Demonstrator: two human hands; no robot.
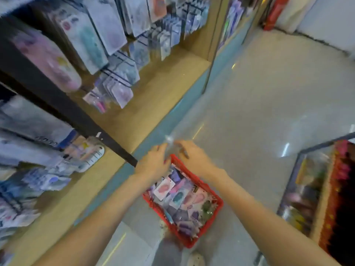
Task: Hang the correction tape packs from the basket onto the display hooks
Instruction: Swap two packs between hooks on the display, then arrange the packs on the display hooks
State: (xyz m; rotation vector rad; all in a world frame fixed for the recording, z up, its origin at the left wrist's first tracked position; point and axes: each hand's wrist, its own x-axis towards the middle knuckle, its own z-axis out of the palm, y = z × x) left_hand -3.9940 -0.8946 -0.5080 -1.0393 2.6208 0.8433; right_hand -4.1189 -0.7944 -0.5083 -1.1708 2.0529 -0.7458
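A red plastic basket stands on the floor, full of correction tape packs in pink, teal and purple. Both my hands hover over its far end. My left hand and my right hand pinch a clear, blurred plastic pack between them, held above the basket. Display hooks with hanging packs fill the shelf unit at the upper left, well away from my hands.
A black shelf bar runs diagonally at the left, over wooden shelf boards. A glass-fronted display bin stands at the right. My shoe is below the basket on the grey tiled floor.
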